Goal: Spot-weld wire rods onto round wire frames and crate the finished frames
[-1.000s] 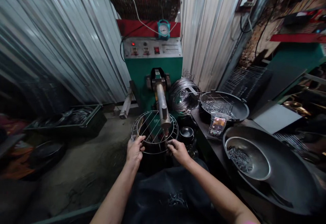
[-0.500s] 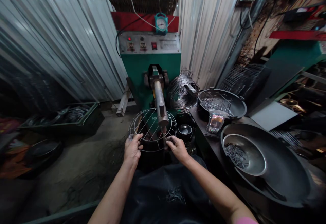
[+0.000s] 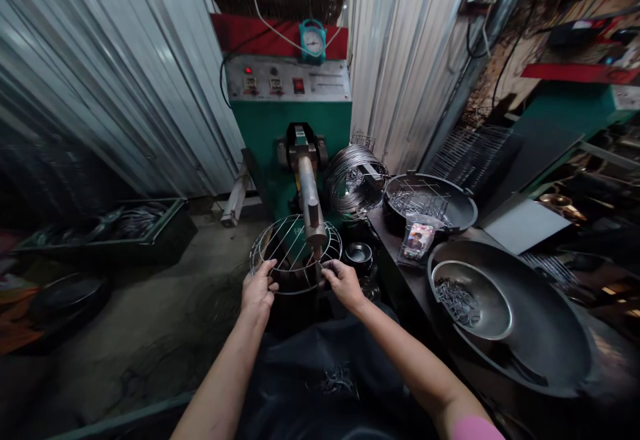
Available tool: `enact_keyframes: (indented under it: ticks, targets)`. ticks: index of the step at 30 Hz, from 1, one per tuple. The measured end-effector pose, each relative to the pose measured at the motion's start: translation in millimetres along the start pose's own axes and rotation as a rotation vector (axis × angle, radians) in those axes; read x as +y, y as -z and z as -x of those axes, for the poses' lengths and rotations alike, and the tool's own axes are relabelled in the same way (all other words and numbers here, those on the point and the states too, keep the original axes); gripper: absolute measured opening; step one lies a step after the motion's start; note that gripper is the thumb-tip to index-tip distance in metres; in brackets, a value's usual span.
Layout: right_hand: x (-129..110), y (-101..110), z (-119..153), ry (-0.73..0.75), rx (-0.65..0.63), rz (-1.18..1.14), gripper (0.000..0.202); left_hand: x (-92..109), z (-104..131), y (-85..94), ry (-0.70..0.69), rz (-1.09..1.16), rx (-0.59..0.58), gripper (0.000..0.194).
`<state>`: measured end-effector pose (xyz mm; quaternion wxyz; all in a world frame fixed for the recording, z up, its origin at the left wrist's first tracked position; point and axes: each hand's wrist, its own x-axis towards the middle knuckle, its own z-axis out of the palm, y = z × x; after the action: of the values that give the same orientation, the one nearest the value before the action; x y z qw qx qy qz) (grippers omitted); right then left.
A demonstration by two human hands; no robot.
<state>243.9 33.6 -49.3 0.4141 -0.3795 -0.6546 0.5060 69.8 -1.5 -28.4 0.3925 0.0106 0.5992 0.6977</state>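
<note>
A round wire rack, with two rings and straight cross rods, lies level under the metal arm of a green machine. My left hand grips its rim at the front left, thumb on top. At the front right, my right hand has thumb and fingers pinched beside the arm's pointed copper-coloured tip. Whatever sits in that pinch is too small to make out. Short wire pieces lie on the dark apron over my lap.
To the right stand a wire coil, a dark pan of wire parts, and a large wok holding a metal bowl of short wires. A small plastic packet lies nearby. A green bin sits at left.
The view has shifted slightly to the right, so the scene sits further left. Both hands keep their places at the rack's front, and the rack's cross rods look slightly turned.
</note>
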Motion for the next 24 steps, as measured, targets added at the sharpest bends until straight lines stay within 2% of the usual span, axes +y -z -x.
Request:
enact_keyframes:
  ticks: [5,9,14,17,20,22,24]
  targets:
    - [0,-4,1,-0.060,0.002,-0.060,0.011,1,1,0.8,0.001,-0.008,0.021,0.035]
    - [2,-4,3,-0.037,0.038,-0.091,0.011,2,2,0.0,0.004,-0.042,0.053,0.034]
    - [10,22,14,-0.087,0.183,-0.215,0.027,2,7,-0.7,0.014,-0.046,0.092,0.035]
    - [26,47,36,-0.206,0.176,-0.146,0.031,2,12,-1.9,0.016,-0.041,0.119,0.035]
    - [45,69,73,-0.308,0.122,0.038,0.032,1,19,-3.3,0.005,-0.033,0.146,0.034]
    - [56,78,103,-0.333,0.049,0.179,0.030,0,23,-0.7,0.018,-0.044,0.152,0.033]
    - [64,81,131,-0.372,-0.047,0.276,0.029,1,24,7.6,0.052,-0.083,0.110,0.032]
